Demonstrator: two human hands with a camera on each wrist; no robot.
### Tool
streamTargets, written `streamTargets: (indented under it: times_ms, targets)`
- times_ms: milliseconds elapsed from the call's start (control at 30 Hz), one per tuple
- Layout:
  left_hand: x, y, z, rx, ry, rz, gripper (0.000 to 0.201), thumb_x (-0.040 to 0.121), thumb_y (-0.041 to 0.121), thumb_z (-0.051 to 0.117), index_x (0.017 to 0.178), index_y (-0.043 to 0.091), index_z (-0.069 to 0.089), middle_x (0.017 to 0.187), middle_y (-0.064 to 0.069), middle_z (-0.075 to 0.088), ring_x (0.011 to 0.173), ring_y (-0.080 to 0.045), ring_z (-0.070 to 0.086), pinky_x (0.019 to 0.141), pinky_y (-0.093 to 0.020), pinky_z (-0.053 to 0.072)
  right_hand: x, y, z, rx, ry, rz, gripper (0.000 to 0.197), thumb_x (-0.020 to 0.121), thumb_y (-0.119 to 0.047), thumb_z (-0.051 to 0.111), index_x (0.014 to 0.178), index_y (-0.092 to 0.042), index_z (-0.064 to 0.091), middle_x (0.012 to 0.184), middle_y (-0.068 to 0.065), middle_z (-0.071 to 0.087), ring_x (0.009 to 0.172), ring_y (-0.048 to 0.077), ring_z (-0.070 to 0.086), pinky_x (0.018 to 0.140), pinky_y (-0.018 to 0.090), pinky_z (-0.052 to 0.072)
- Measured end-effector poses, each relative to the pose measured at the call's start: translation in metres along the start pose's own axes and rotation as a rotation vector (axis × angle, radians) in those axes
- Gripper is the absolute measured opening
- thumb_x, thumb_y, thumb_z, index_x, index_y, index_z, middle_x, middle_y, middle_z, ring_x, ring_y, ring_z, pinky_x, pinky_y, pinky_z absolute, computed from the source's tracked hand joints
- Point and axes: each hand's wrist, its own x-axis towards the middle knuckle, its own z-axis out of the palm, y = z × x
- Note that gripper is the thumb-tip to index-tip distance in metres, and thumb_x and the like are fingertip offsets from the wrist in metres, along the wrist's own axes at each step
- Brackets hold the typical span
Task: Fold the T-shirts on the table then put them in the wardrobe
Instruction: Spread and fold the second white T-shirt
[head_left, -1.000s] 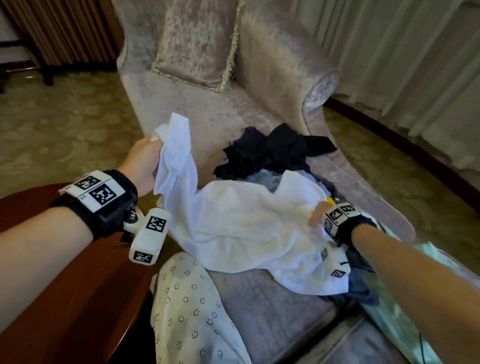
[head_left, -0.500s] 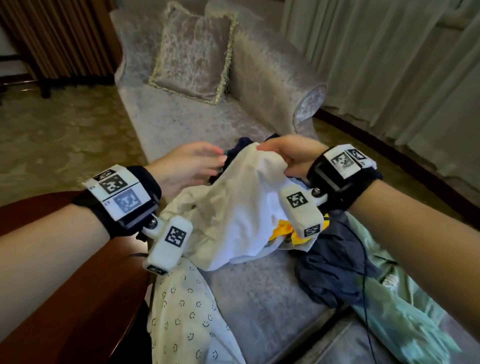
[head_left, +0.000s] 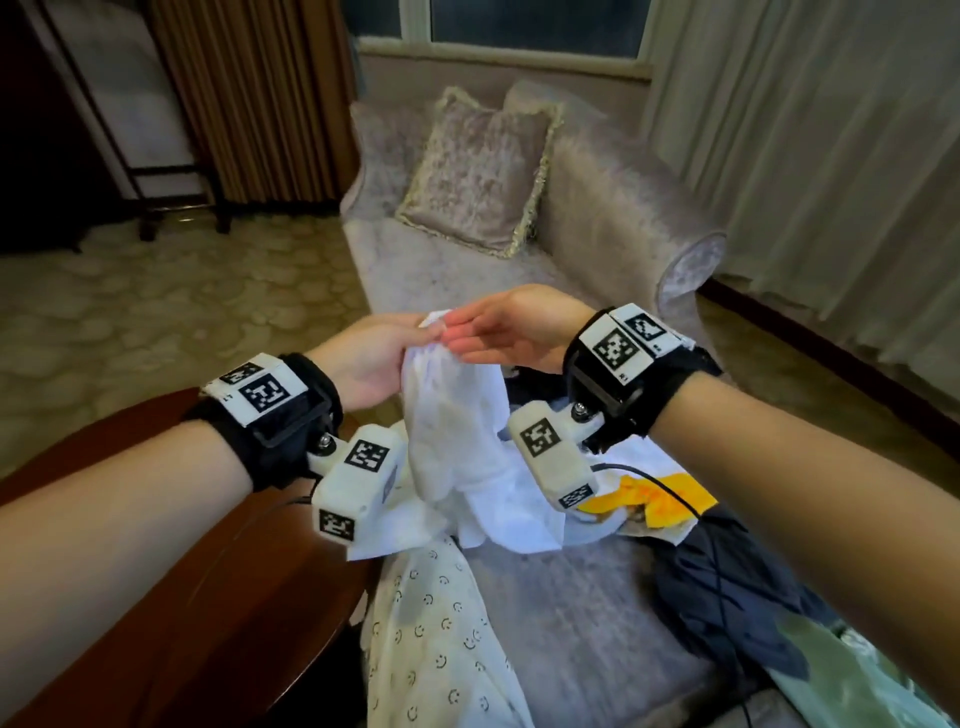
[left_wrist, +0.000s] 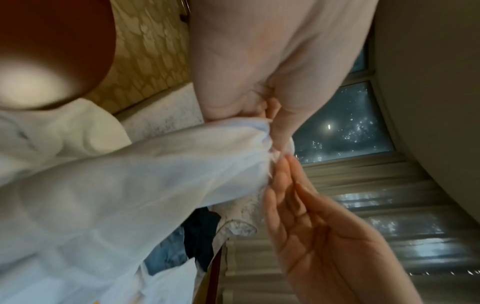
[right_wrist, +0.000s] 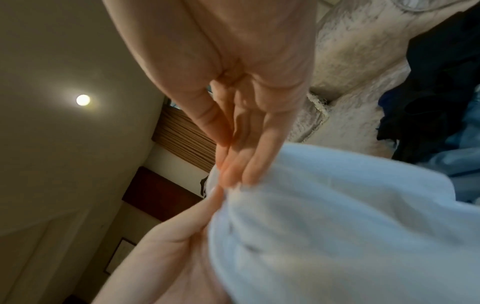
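Note:
A white T-shirt with a yellow print hangs bunched above the chaise. My left hand grips its top edge; in the left wrist view the fingers pinch the gathered T-shirt. My right hand meets it from the right with straight fingers touching the T-shirt's top. A cream shirt with smiley faces lies below, half over the table edge. A dark navy garment and a pale green one lie at the right.
A round dark wooden table is under my left forearm. The velvet chaise runs ahead with a cushion at its far end. Curtains hang on the right, with patterned carpet on the left. A black cable crosses the navy garment.
Both hands rose with the white T-shirt. The left hand took hold of its bunched top, and the right hand loosened its grip to straight fingers.

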Motion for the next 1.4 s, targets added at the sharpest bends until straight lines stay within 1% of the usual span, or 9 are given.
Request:
streamTargets:
  times_ms: [167, 300, 467, 600, 733, 933, 1067, 1233, 1400]
  targets:
    - [-0.024, 0.012, -0.033, 0.038, 0.104, 0.060, 0.029, 0.097, 0.007, 0.040, 0.120, -0.002, 0.056, 0.104, -0.015, 0.064, 0.085, -0.019, 0.065, 0.073, -0.027, 0.053, 0.017, 0.023, 0.004, -0.329, 0.121, -0.008, 0.031, 0.092, 0.002, 0.051, 0.119, -0.012, 0.054, 0.091, 0.003, 0.056, 0.080, 0.016, 0.055, 0.072, 0.027, 0.048]
    - [-0.048, 0.036, -0.055, 0.028, 0.136, 0.164, 0.021, 0.098, 0.008, 0.038, 0.092, 0.011, 0.058, 0.079, -0.003, 0.064, 0.071, -0.012, 0.063, 0.067, -0.026, 0.050, 0.042, 0.045, 0.026, -0.612, 0.078, -0.138, 0.061, 0.086, 0.006, 0.059, 0.142, -0.010, 0.038, 0.135, 0.011, 0.046, 0.118, 0.022, 0.049, 0.082, 0.025, 0.046]
    - [-0.086, 0.052, -0.084, 0.047, 0.175, 0.254, 0.023, 0.098, 0.008, 0.035, 0.089, 0.013, 0.055, 0.076, 0.000, 0.061, 0.070, -0.010, 0.059, 0.067, -0.025, 0.047, 0.078, 0.056, 0.085, -0.675, -0.022, -0.228, 0.063, 0.076, -0.012, 0.075, 0.133, -0.007, 0.047, 0.132, 0.012, 0.054, 0.122, 0.025, 0.050, 0.104, 0.032, 0.038]
    - [-0.121, 0.052, -0.110, 0.006, 0.263, 0.295, 0.015, 0.093, 0.006, 0.044, 0.086, 0.012, 0.055, 0.075, -0.002, 0.061, 0.070, -0.013, 0.061, 0.066, -0.024, 0.051, 0.103, 0.057, 0.129, -0.955, -0.097, -0.280, 0.041, 0.082, -0.015, 0.067, 0.122, -0.010, 0.057, 0.121, 0.013, 0.062, 0.111, 0.029, 0.058, 0.093, 0.038, 0.047]
    - [-0.161, 0.048, -0.147, -0.027, 0.446, 0.339, 0.020, 0.091, 0.000, 0.041, 0.083, 0.011, 0.056, 0.068, 0.001, 0.063, 0.066, -0.012, 0.062, 0.063, -0.023, 0.052, 0.121, 0.053, 0.142, -1.240, 0.060, -0.216, 0.024, 0.091, -0.013, 0.051, 0.109, -0.003, 0.063, 0.113, 0.019, 0.064, 0.105, 0.035, 0.060, 0.081, 0.035, 0.046]
    - [-0.217, 0.044, -0.217, -0.082, 0.709, 0.410, 0.015, 0.090, 0.007, 0.049, 0.080, 0.012, 0.058, 0.072, -0.001, 0.061, 0.067, -0.012, 0.062, 0.066, -0.023, 0.051, 0.128, 0.032, 0.144, -1.030, 0.258, -0.268, 0.019, 0.094, -0.006, 0.046, 0.090, -0.003, 0.064, 0.088, 0.015, 0.062, 0.091, 0.033, 0.058, 0.064, 0.027, 0.036]
    - [-0.238, 0.046, -0.249, -0.107, 0.884, 0.448, 0.024, 0.091, 0.007, 0.050, 0.073, 0.018, 0.062, 0.071, 0.002, 0.065, 0.069, -0.011, 0.062, 0.073, -0.025, 0.051, 0.126, 0.007, 0.148, -0.758, 0.326, -0.378, 0.017, 0.092, -0.002, 0.048, 0.091, -0.012, 0.062, 0.085, 0.011, 0.056, 0.085, 0.023, 0.053, 0.068, 0.029, 0.036]
    - [-0.258, 0.049, -0.291, 0.038, 1.102, 0.449, 0.029, 0.085, 0.014, 0.059, 0.111, 0.002, 0.064, 0.109, -0.017, 0.065, 0.093, -0.024, 0.065, 0.084, -0.033, 0.051, 0.115, -0.032, 0.155, -0.571, 0.385, -0.521, 0.022, 0.088, 0.004, 0.044, 0.077, -0.009, 0.058, 0.065, 0.006, 0.051, 0.070, 0.022, 0.048, 0.066, 0.029, 0.036]
    - [-0.268, 0.046, -0.291, 0.192, 1.330, 0.397, 0.019, 0.091, 0.012, 0.055, 0.075, 0.021, 0.061, 0.068, 0.007, 0.060, 0.066, -0.007, 0.052, 0.065, -0.019, 0.044, 0.108, -0.059, 0.162, -0.467, 0.363, -0.579, 0.023, 0.086, -0.004, 0.056, 0.067, -0.016, 0.057, 0.061, 0.000, 0.052, 0.061, 0.016, 0.049, 0.055, 0.024, 0.039]
